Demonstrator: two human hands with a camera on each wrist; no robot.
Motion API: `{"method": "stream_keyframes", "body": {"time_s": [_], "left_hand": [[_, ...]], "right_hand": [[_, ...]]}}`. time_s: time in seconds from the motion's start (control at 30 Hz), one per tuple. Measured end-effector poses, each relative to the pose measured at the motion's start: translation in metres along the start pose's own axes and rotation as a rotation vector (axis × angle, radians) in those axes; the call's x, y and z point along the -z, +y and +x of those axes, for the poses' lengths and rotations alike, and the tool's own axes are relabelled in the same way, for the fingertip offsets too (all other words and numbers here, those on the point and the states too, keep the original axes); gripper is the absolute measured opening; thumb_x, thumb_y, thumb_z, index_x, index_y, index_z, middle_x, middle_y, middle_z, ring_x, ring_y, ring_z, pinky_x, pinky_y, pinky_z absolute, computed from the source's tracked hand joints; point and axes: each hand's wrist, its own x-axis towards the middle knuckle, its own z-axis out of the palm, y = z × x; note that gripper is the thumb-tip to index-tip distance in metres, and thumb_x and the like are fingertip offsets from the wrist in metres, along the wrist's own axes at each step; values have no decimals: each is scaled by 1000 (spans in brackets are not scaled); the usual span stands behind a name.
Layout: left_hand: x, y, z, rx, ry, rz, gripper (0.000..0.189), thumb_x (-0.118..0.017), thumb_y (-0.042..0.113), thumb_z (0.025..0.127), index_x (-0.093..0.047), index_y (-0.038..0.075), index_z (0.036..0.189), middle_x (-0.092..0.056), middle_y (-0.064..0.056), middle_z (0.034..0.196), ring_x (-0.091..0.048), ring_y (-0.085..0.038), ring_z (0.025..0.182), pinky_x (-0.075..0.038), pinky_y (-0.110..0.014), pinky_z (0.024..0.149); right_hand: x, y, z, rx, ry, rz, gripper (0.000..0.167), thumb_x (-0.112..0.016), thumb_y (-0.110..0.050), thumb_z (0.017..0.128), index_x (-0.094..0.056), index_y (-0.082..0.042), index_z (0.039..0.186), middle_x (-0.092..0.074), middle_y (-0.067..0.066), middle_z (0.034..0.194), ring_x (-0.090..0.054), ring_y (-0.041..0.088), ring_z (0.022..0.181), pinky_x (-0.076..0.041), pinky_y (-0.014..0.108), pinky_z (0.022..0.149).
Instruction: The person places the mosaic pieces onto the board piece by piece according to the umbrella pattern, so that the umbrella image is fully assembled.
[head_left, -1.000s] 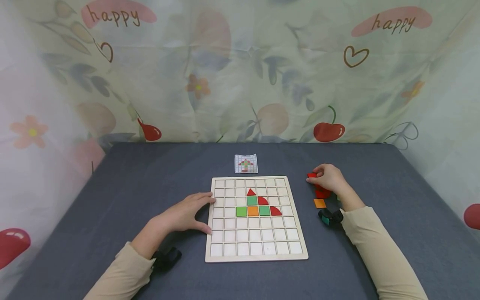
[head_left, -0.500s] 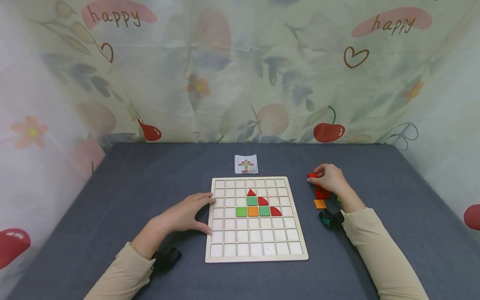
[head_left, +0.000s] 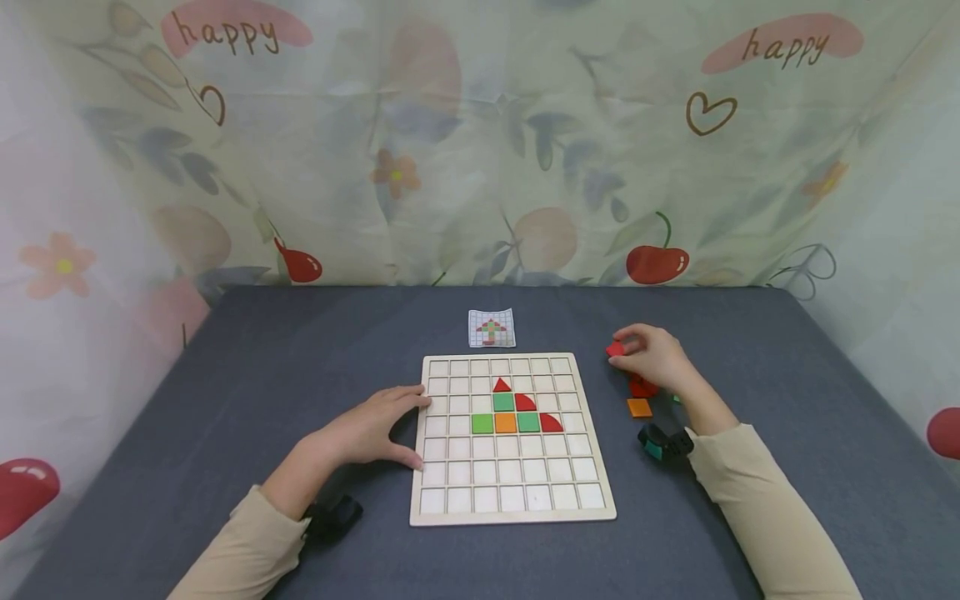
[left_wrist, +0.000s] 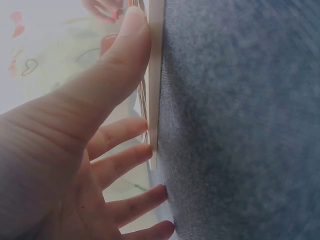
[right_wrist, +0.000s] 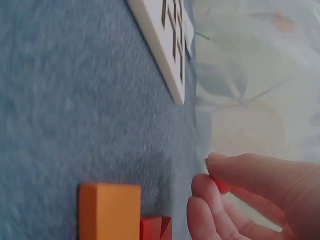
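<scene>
Between the thumb and fingers of my right hand [head_left: 654,354] is a small red block [head_left: 615,348], pinched at the right of the table; its exact shape is mostly covered. In the right wrist view only a sliver of this block [right_wrist: 222,187] shows between the fingertips. My left hand [head_left: 378,427] rests with spread fingers and thumb against the left edge of a white-celled wooden grid board [head_left: 512,472]. On the board sit a red triangle [head_left: 502,385], two red quarter-circles [head_left: 527,402], two teal squares [head_left: 503,402], a light green square [head_left: 482,423] and an orange square [head_left: 506,422].
Under and beside the right hand lie more red blocks [head_left: 642,386], an orange block [head_left: 640,408] and a partly hidden green one [head_left: 677,399]. Behind the board is a small card [head_left: 491,327] printed with a tree-like or arrow-like pattern on a grid. A patterned curtain [head_left: 450,167] hangs at the table's back.
My right hand has shifted slightly left with the red block, which has turned between the fingers. The left hand and the board stay where they were.
</scene>
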Motion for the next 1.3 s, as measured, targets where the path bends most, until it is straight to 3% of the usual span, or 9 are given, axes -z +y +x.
{"method": "stream_keyframes", "body": {"time_s": [0.27, 0.43, 0.57, 0.87, 1.07, 1.3], "left_hand": [[1, 1, -1, 9, -3, -1, 88, -78, 47, 69, -42, 9, 139, -33, -14, 150, -30, -35, 139, -29, -52, 110], [1, 2, -1, 10, -4, -5, 88, -78, 47, 69, -42, 8, 140, -33, -14, 150, -29, -35, 139, -29, -52, 110], [1, 1, -1, 6, -3, -9, 88, -78, 46, 69, -42, 8, 139, -33, -14, 150, -30, -35, 139, -29, -52, 110], [0, 0, 0, -6, 4, -6, 87, -78, 46, 69, -43, 8, 139, -33, -15, 150, -30, -35, 138, -29, -52, 110], [0, 0, 0, -7, 4, -8, 87, -79, 45, 69, -43, 8, 139, -33, -15, 150, -30, -35, 138, -29, -52, 110], [0, 0, 0, -9, 1, -7, 87, -78, 45, 70, -42, 8, 139, -33, -15, 150, -30, -36, 138, -29, -52, 110]], "right_hand": [[-6, -11, -8, 160, -33, 55, 40, -66, -13, 86, -57, -2, 123, -64, 22, 102, -60, 24, 86, -48, 27, 67], [-13, -18, -9, 214, -90, 83, 38, -63, -11, 88, -57, -4, 125, -66, 19, 96, -60, 22, 77, -46, 27, 59], [-19, -25, -10, 256, -148, 116, 38, -61, -10, 89, -56, -5, 127, -66, 18, 93, -62, 25, 76, -48, 28, 61], [-29, -43, -14, 257, -202, 166, 36, -65, -12, 87, -54, -3, 121, -66, 16, 90, -64, 23, 75, -50, 27, 72], [-35, -47, -14, 302, -215, 190, 32, -66, -12, 87, -54, 1, 113, -68, 21, 90, -66, 25, 74, -49, 24, 69], [-41, -53, -16, 329, -231, 198, 27, -66, -13, 86, -61, -1, 110, -68, 17, 91, -65, 23, 77, -49, 23, 65]]}}
